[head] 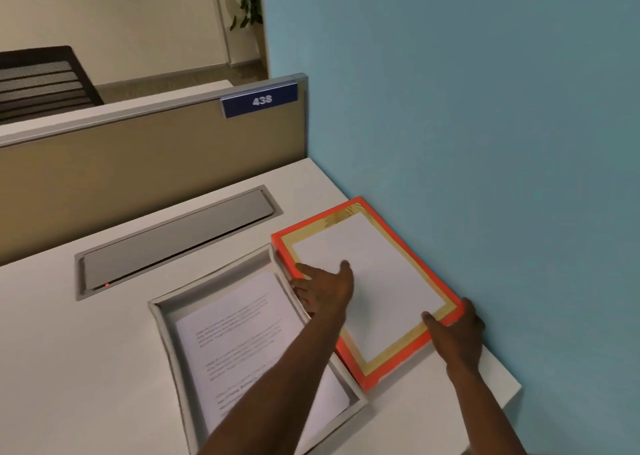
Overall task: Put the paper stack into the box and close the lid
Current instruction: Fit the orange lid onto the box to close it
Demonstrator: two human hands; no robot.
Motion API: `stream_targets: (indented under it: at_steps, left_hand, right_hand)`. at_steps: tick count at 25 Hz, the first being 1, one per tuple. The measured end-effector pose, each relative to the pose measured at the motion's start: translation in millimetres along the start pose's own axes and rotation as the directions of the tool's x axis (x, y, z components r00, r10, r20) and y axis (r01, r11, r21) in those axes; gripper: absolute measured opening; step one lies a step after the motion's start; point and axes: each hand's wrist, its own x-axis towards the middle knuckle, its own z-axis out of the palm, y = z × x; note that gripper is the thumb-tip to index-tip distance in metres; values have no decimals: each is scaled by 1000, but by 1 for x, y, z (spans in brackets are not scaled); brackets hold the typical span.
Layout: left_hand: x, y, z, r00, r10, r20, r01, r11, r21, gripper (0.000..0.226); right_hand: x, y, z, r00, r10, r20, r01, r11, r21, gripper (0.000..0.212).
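A shallow white box (162,319) lies open on the desk, with the printed paper stack (242,330) lying flat inside it. To its right, against the blue wall, lies the lid (367,278), orange-edged with a tan border and a white middle. My left hand (325,288) grips the lid's left edge, thumb on top and fingers curled under. My right hand (457,336) holds the lid's near right corner, thumb on the tan border. My left forearm crosses over the box and hides part of the paper.
A grey cable hatch (173,239) is set into the white desk (86,350) behind the box. A tan partition (138,170) with a blue "438" tag (259,100) stands at the back. The blue wall (485,108) bounds the desk on the right.
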Motion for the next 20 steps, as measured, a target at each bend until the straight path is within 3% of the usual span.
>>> stream_targets:
  at_steps: [5,9,14,20]
  left_hand:
    - [6,14,-3,991,-132,-5,128,965,-228,107]
    - [9,7,-12,991,-135,-3,130,963,-237,103]
    - [-13,-14,-28,994,102,-49,-113,936,-333,66]
    - [-44,-18,-52,949,314,-4,-292,877,-382,77]
  right_hand:
    - [7,-5,-14,997,-24,-75,29,998,64,57]
    - [9,-4,-21,986,-130,-101,135,990,38,50]
    - [-1,-20,-38,980,-178,-93,190,971,141,51]
    - [-28,-45,-75,976,-197,-97,216,939,269,53]
